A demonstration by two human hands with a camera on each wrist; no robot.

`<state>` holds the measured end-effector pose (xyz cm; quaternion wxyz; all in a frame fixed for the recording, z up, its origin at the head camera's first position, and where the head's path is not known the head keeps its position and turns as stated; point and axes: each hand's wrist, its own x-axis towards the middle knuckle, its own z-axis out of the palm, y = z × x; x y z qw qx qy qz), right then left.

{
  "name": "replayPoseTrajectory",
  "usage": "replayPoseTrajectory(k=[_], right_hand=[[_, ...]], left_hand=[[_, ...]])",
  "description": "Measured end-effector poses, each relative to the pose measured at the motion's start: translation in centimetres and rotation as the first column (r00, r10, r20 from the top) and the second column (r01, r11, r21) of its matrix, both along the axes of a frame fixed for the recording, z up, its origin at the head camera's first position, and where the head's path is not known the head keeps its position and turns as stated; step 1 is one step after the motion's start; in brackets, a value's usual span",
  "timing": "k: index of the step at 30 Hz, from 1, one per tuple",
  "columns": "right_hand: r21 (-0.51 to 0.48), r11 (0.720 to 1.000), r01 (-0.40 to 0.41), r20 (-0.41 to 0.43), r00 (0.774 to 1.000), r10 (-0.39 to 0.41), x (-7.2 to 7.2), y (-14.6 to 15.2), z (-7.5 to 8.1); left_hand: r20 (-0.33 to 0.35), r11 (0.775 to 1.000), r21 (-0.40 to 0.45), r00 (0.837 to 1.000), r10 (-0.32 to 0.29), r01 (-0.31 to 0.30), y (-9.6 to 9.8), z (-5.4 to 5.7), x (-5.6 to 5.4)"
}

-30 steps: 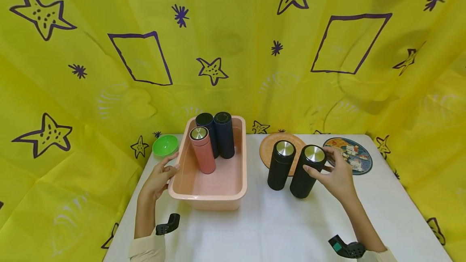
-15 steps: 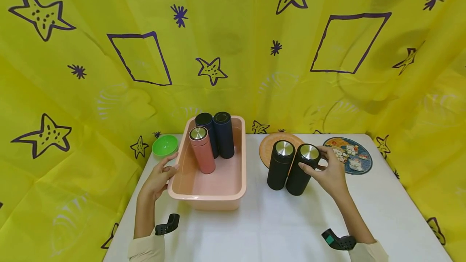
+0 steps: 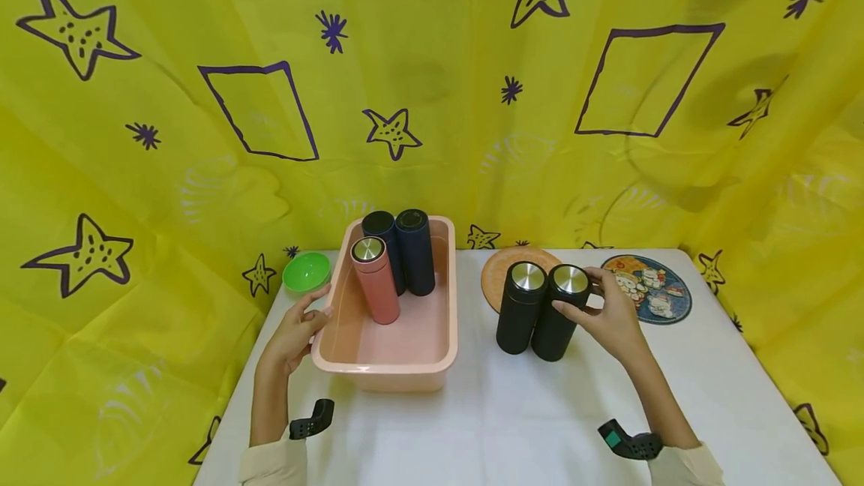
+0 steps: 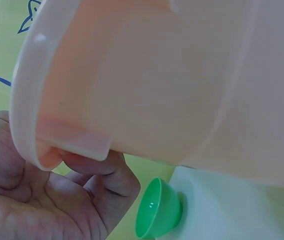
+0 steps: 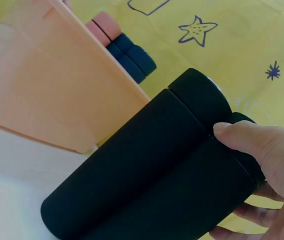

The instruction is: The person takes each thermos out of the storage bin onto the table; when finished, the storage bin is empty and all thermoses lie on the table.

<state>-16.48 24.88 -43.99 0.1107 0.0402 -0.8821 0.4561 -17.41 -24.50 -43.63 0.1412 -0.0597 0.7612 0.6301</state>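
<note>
A pink plastic tub [image 3: 405, 366] stands on the table, holding a pink thermos [image 3: 378, 287] and two dark blue thermoses [image 3: 417, 261], all upright. My left hand [image 3: 292, 334] grips the tub's left rim, with fingers curled beneath it in the left wrist view. To the right, a black thermos with a silver lid top [image 3: 518, 313] stands upright. My right hand [image 3: 610, 317] holds a second black thermos [image 3: 559, 321] near its lid, thumb on the near side. In the right wrist view this thermos [image 5: 182, 190] lies close against the other one; whether they touch is hard to tell.
A green bowl [image 3: 307, 271] sits behind my left hand. An orange round mat [image 3: 496, 276] lies partly behind the black thermoses, and a blue patterned oval mat [image 3: 664, 295] lies at the back right. A yellow curtain [image 3: 445, 43] hangs behind the white table [image 3: 472, 433].
My right hand has moved left with the black thermos, closing the gap to the other black thermos. The left hand and tub have stayed in place.
</note>
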Motion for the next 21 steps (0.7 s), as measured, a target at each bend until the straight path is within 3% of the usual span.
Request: replayPoseTrajectory(k=[6,15,21], right_hand=[[0.024,0.999,-0.039,0.026,0.999,0.038,0.37,0.18,-0.13],[0.095,0.995,0.037,-0.058,0.998,-0.031,0.17,0.09,-0.80],[0.099,0.995,0.031,-0.059,0.998,-0.025,0.04,-0.11,-0.75]], left_hand=[[-0.013,1.000,-0.002,1.000,-0.006,0.006,-0.04,-0.05,0.25],[-0.020,1.000,0.014,1.000,-0.008,0.008,-0.05,-0.30,0.01],[-0.023,1.000,0.015,1.000,-0.009,0.009,-0.14,-0.30,0.06]])
